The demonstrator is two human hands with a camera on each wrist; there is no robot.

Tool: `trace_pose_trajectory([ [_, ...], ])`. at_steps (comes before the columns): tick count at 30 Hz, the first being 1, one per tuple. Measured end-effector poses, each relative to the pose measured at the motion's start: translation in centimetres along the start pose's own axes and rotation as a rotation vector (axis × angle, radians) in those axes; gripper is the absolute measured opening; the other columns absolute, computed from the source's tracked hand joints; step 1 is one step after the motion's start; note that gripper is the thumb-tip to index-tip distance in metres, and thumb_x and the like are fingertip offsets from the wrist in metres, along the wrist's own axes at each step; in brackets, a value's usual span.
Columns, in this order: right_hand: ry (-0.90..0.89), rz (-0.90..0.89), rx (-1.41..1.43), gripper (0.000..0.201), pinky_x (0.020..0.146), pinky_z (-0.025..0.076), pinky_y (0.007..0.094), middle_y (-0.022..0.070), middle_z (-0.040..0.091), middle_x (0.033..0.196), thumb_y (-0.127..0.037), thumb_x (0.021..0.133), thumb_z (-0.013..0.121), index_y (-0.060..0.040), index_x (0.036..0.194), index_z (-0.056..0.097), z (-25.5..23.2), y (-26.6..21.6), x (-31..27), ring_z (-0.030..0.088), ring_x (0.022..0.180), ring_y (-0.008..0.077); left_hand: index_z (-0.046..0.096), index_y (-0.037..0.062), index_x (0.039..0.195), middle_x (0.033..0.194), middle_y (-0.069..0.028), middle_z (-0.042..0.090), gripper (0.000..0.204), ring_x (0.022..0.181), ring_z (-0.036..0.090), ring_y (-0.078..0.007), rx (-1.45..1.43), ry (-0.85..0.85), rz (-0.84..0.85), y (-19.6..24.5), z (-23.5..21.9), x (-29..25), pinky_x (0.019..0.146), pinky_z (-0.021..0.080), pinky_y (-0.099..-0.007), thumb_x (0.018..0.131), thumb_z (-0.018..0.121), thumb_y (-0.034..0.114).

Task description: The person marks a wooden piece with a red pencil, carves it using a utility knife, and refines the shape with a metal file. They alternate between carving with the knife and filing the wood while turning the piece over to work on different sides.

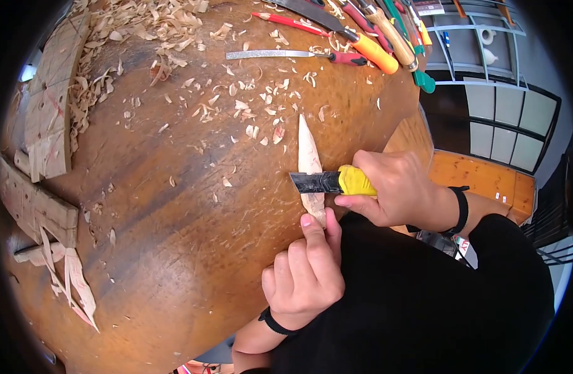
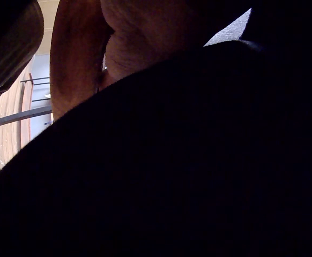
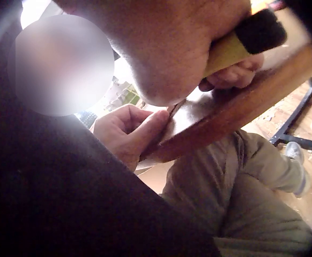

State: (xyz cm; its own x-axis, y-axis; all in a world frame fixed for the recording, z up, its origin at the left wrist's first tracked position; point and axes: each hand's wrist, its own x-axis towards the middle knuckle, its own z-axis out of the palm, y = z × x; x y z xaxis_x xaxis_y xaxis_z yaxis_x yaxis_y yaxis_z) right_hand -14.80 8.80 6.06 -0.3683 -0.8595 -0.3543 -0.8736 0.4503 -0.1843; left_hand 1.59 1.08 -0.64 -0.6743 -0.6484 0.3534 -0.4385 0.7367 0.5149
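Note:
In the head view a pale, pointed piece of carved wood stands near the table's front edge, its tip toward the far side. My left hand pinches its near end between thumb and fingertips. A yellow and black utility knife is gripped in my right hand, its dark blade end lying across the wood just above the left fingertips. The right wrist view has the knife's yellow handle jutting out of the fist, with the left hand close by. Dark cloth hides most of the left wrist view.
Wood shavings are heaped at the far left and scattered over the table. A file, a red pencil and an orange-handled tool lie at the back. Notched wooden boards line the left edge.

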Motion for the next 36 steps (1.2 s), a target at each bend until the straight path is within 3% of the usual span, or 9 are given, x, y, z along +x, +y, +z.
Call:
trace_pose_trajectory([
  [16,0.033,-0.030,0.062,0.054,0.046,0.049,0.0387,0.0128,0.063,0.061,-0.056,0.090,0.071,-0.0047,0.080,0.057,0.2,-0.7,0.9,0.065,0.052,0.0297,0.068,0.0025,0.086,0.058,-0.0009,0.048,0.025,0.045,0.048,-0.0195,0.024,0.004,-0.021,0.0,0.1,-0.5,0.045,0.035,-0.0325,0.083,0.085,0.020],
  [18,0.082,0.130,0.030,0.054,0.047,0.050,0.0401,0.0136,0.062,0.058,-0.056,0.092,0.068,-0.0034,0.082,0.061,0.2,-0.6,1.9,0.065,0.052,0.0312,0.068,0.0027,0.086,0.058,-0.0009,0.048,0.025,0.045,0.048,-0.0196,0.020,-0.013,0.021,-0.1,0.0,-0.7,0.045,0.036,-0.0327,0.082,0.085,0.020],
  [20,0.217,0.222,-0.015,0.045,0.053,0.048,0.0461,0.0185,0.062,0.065,-0.047,0.093,0.071,-0.0038,0.087,0.061,0.0,1.6,5.0,0.064,0.059,0.0388,0.068,0.0028,0.087,0.058,-0.0008,0.048,0.024,0.046,0.048,-0.0197,0.016,-0.030,0.066,-0.1,-0.2,-0.9,0.046,0.036,-0.0330,0.082,0.085,0.019],
  [22,0.283,0.145,-0.036,0.044,0.053,0.048,0.0455,0.0185,0.061,0.063,-0.046,0.095,0.069,-0.0035,0.089,0.061,-0.3,2.0,6.0,0.064,0.059,0.0393,0.068,0.0031,0.087,0.058,-0.0009,0.048,0.024,0.047,0.048,-0.0199,0.018,-0.012,0.051,-0.1,-0.1,-0.9,0.047,0.036,-0.0334,0.081,0.085,0.018],
  [26,0.188,-0.002,0.040,0.047,0.052,0.047,0.0438,0.0175,0.060,0.063,-0.049,0.093,0.071,-0.0031,0.089,0.061,-0.6,1.4,5.3,0.063,0.058,0.0388,0.068,0.0029,0.087,0.057,-0.0002,0.047,0.025,0.046,0.047,-0.0188,0.044,-0.004,0.055,-0.2,0.0,-1.0,0.046,0.035,-0.0326,0.080,0.086,0.017],
  [28,0.157,-0.065,0.128,0.048,0.051,0.047,0.0427,0.0168,0.060,0.063,-0.049,0.092,0.072,-0.0027,0.089,0.061,-0.4,2.0,5.0,0.063,0.057,0.0383,0.070,0.0024,0.092,0.060,0.0019,0.052,0.029,0.045,0.047,-0.0125,0.084,0.005,0.068,-0.4,0.0,-1.2,0.045,0.033,-0.0273,0.079,0.085,0.023],
  [36,0.055,-0.156,0.228,0.049,0.049,0.044,0.0419,0.0141,0.058,0.065,-0.048,0.088,0.077,-0.0025,0.083,0.058,-0.2,4.1,2.8,0.060,0.055,0.0356,0.068,-0.0025,0.103,0.070,-0.0038,0.058,0.043,0.052,0.053,-0.0171,0.029,-0.104,-0.027,0.5,-1.2,-0.6,0.048,0.041,-0.0286,0.076,0.090,0.023],
])
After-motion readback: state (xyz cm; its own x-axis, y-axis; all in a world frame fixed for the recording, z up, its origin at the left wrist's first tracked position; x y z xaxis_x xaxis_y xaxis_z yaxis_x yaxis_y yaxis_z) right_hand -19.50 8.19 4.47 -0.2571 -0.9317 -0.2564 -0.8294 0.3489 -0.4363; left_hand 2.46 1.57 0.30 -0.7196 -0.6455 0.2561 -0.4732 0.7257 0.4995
